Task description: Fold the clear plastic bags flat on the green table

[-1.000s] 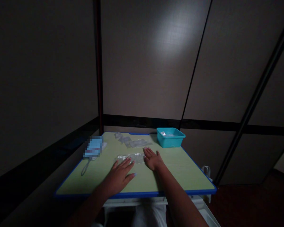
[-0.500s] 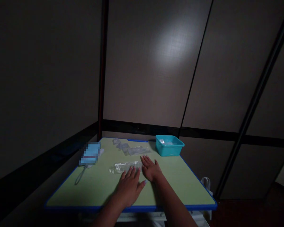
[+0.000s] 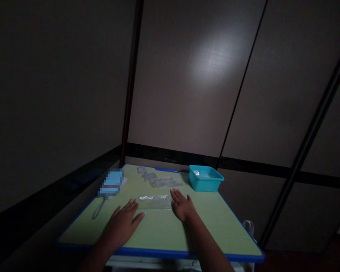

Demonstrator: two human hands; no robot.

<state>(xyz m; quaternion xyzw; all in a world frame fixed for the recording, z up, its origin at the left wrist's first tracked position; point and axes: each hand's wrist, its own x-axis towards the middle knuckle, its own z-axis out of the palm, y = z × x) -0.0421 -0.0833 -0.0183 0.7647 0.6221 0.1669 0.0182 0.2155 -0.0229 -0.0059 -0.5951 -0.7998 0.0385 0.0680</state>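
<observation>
A clear plastic bag [image 3: 155,202] lies flat on the green table [image 3: 155,230], stretched crosswise between my hands. My left hand [image 3: 123,219] rests palm down at the bag's left end, fingers extended and thumb apart. At the other end, my right hand [image 3: 183,207] lies flat with its fingers over the bag's right edge. Neither hand grasps anything. Beyond them, several more clear plastic bags [image 3: 166,182] lie loosely overlapped toward the far left of the table.
A turquoise plastic basket [image 3: 205,184] with clear plastic inside stands at the back right. On the left edge lies a blurred-out blue item [image 3: 112,182] with a strap loop [image 3: 98,209]. Panelled walls [image 3: 175,94] close in behind and left. A whitish bag [image 3: 248,227] hangs by the right side.
My left hand has slid left across the plastic bag to its left end, and the bag now looks flatter. My right hand has stayed at the right end. The view has tilted slightly.
</observation>
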